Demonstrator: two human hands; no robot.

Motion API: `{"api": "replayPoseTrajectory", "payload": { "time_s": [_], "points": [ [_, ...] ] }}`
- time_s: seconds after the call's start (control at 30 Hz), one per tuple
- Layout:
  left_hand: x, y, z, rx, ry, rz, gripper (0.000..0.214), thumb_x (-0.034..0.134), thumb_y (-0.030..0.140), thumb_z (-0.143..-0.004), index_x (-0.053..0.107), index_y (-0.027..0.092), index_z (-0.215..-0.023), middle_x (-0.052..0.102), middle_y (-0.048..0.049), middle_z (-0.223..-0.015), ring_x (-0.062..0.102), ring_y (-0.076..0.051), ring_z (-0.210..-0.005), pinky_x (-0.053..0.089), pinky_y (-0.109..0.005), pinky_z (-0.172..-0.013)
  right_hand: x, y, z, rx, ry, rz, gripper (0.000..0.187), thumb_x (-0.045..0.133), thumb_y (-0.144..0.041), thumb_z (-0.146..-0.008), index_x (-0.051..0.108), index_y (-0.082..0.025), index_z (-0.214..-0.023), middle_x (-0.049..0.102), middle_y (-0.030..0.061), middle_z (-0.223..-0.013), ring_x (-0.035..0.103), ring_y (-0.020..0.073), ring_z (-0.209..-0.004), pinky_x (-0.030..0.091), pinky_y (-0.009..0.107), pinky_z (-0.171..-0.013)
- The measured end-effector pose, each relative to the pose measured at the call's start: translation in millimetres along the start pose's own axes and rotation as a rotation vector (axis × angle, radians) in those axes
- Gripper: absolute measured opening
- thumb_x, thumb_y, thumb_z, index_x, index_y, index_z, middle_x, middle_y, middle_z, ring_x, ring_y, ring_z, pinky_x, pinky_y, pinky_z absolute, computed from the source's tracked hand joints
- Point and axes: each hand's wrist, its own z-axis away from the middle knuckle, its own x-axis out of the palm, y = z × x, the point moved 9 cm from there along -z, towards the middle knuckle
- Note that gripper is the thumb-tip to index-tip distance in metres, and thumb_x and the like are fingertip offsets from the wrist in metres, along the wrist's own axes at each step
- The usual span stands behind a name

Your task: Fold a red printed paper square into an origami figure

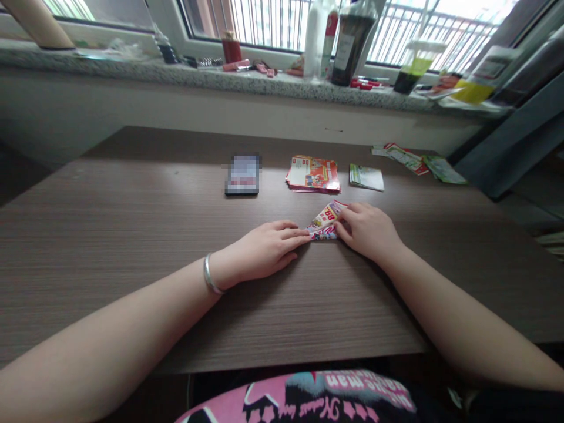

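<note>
A folded, brightly printed paper leaflet (325, 216) lies on the brown desk between my hands, with red figures on its upper flap. My left hand (275, 249) rests flat at its left end, fingers stretched out and the tips touching the paper. My right hand (368, 232) is closed on the right part, thumb and fingers pinching the paper, so that side is covered. Just beyond stands a stack of red printed leaflets (314, 174). Right of that stack is a smaller pile of green and white papers (366, 177).
A phone with a blurred screen (243, 175) lies left of the stacks. Several narrow printed paper strips (408, 158) are at the desk's (132, 235) far right corner. Bottles, a dark container (350, 50) and small items crowd the granite windowsill (273, 85) behind.
</note>
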Motion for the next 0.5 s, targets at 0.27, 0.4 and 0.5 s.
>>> {"api": "replayPoseTrajectory", "payload": {
  "time_s": [0.27, 0.4, 0.5],
  "points": [
    [-0.7, 3, 0, 0.015, 0.012, -0.032, 0.045, 0.051, 0.019, -0.092, 0.053, 0.017, -0.137, 0.058, -0.0081, -0.137, 0.054, -0.025, -0.123, 0.047, -0.043, -0.106, -1, -35, -1, -0.206, 0.039, -0.087, 0.031, 0.040, -0.035, -0.097, 0.066, -0.020, -0.091, 0.068, 0.0095, -0.098, 0.055, 0.0250, -0.095, 0.037, 0.038, -0.090],
    [0.4, 4, 0, 0.026, 0.020, -0.039, 0.045, 0.050, 0.019, -0.093, 0.052, 0.017, -0.138, 0.058, -0.0088, -0.137, 0.053, -0.025, -0.124, 0.046, -0.043, -0.106, 5, -36, -7, -0.182, 0.057, -0.150, 0.027, 0.043, -0.034, -0.096, 0.065, -0.021, -0.088, 0.069, 0.0077, -0.094, 0.055, 0.0246, -0.096, 0.030, 0.041, -0.103],
    [-0.5, 5, -1, 0.039, 0.034, -0.033, 0.045, 0.049, 0.018, -0.093, 0.051, 0.016, -0.137, 0.059, -0.0104, -0.135, 0.052, -0.024, -0.125, 0.045, -0.042, -0.107, 14, -28, -12, -0.129, 0.019, -0.231, 0.024, 0.050, -0.035, -0.093, 0.062, -0.021, -0.079, 0.068, 0.0072, -0.091, 0.055, 0.0241, -0.093, 0.034, 0.040, -0.099]
  ]
}}
